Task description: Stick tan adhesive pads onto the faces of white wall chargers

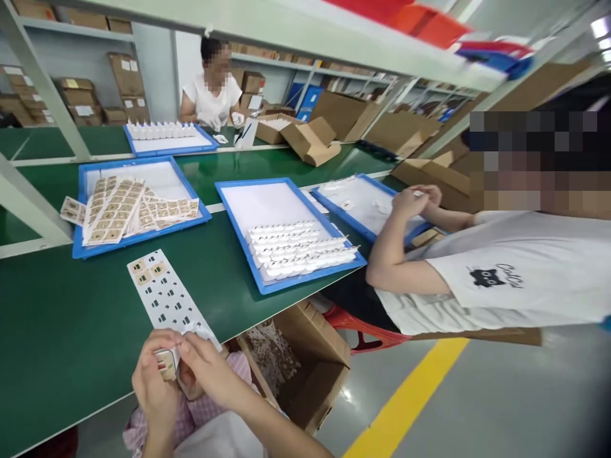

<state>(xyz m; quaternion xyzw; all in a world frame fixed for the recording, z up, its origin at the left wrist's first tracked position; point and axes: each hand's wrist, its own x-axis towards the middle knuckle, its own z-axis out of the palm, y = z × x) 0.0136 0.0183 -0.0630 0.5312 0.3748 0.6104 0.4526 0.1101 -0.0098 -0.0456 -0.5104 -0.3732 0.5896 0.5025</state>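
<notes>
Close to the table's front edge, my left hand [155,378] is closed around a small white piece with a tan printed label [167,364] on its face. My right hand [207,366] presses its fingertips against the upper side of the same piece, which the fingers partly hide. Just beyond my hands lies a white sticker sheet [167,289]; a few tan stickers remain at its far end, and dark cut-out shapes show elsewhere. To the right, a blue-rimmed tray [258,197] holds rows of small white pieces [300,251] with thin pointed tips.
At left, another blue-rimmed tray [195,191] carries piled sticker sheets [119,207]. An open cardboard box [319,375] with scraps stands below the table edge. A co-worker [477,273] sits at right by a third tray [363,219]; another person [212,89] works across the table.
</notes>
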